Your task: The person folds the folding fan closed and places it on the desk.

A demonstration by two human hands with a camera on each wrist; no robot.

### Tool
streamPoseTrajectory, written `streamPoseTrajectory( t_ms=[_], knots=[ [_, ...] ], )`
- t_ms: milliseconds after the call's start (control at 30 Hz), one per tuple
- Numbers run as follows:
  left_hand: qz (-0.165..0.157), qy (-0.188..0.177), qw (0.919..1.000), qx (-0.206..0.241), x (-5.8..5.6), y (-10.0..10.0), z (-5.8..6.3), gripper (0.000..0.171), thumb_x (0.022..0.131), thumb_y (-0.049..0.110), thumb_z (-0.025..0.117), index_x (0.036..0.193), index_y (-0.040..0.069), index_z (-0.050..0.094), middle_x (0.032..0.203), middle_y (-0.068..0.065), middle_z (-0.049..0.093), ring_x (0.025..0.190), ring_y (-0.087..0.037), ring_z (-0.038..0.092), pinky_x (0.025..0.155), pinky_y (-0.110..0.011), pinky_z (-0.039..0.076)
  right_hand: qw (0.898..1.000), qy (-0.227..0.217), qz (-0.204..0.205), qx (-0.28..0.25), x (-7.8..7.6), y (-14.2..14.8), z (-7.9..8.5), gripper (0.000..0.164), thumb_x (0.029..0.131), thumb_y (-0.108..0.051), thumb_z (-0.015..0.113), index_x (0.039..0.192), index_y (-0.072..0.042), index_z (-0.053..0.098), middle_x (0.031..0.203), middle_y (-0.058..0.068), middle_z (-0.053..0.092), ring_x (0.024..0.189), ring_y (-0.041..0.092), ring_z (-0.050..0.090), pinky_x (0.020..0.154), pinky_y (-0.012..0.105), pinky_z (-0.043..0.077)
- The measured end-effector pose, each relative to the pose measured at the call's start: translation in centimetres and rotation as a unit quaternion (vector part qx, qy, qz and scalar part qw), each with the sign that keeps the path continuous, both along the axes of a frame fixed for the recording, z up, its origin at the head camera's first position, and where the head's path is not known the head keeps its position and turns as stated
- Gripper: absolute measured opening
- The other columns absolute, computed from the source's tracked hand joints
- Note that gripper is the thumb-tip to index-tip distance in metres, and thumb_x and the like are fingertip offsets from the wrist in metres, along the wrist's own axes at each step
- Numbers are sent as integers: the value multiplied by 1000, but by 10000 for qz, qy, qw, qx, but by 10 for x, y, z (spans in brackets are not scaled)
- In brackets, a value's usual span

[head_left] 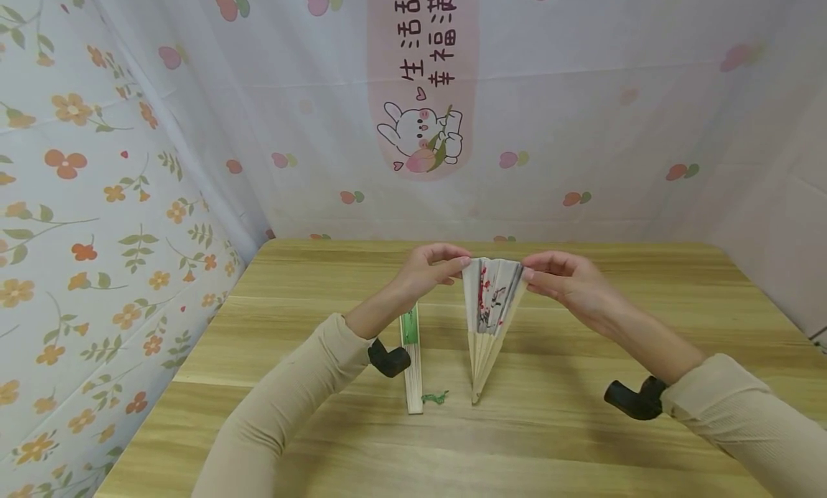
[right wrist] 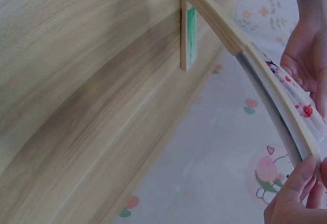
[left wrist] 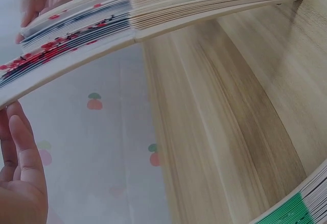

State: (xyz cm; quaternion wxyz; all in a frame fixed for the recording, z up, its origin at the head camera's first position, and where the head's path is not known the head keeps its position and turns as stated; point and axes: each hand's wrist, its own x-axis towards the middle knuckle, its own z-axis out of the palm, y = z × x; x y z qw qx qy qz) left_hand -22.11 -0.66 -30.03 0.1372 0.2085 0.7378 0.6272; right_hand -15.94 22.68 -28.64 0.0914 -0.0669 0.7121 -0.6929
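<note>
Both hands hold a partly spread folding fan (head_left: 494,293), white with red blossoms and dark branches on pale wooden ribs. My left hand (head_left: 431,268) pinches its upper left corner between thumb and fingers. On the opposite upper corner, my right hand (head_left: 562,279) pinches the outer rib. The fan's narrow pivot end points down toward the table, close over the wood. In the left wrist view the folding fan (left wrist: 66,45) shows its stacked pleats edge-on. The right wrist view shows the right hand (right wrist: 299,193) gripping the tip of the end rib.
A closed green folding fan (head_left: 412,362) lies on the wooden table (head_left: 517,455) left of the held one, partly behind the left forearm. Beside it is a small green tassel (head_left: 436,397). A patterned cloth (head_left: 549,110) hangs behind the table, with a floral one (head_left: 71,254) on the left.
</note>
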Motion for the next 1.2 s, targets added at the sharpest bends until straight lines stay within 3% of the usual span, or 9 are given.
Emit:
streamPoseTrajectory(
  t_ms=[333,700,933,1200],
  knots=[
    [-27,-52,10000,-50,-1,0,0,23,87,20,59,104,5,61,97,-5,61,96,-34,55,74,-29,48,9999,-43,-85,-106,-2,-4,-2,29,84,-14,62,109,-9,49,96,3,47,88,11,53,85,23,44],
    [10,-135,9999,18,-3,2,0,23,86,19,59,104,4,62,96,-6,62,84,-18,59,74,-30,48,9997,-238,-73,39,-4,-2,-2,37,85,-17,61,116,-5,44,105,5,45,93,12,53,87,23,43],
    [-58,-88,9999,-60,-4,2,0,23,86,18,60,103,5,62,96,-5,63,92,-28,58,75,-31,48,9996,-266,-84,15,-4,-2,-2,39,84,-18,62,116,-5,44,105,5,46,92,12,53,86,24,43],
    [-285,22,9995,-101,-5,0,-2,23,84,13,61,105,3,62,100,-6,61,84,-17,60,75,-28,49,9996,-231,-122,69,-3,-2,-2,38,84,-19,62,114,-5,45,102,4,46,91,11,52,86,24,43]
  ],
)
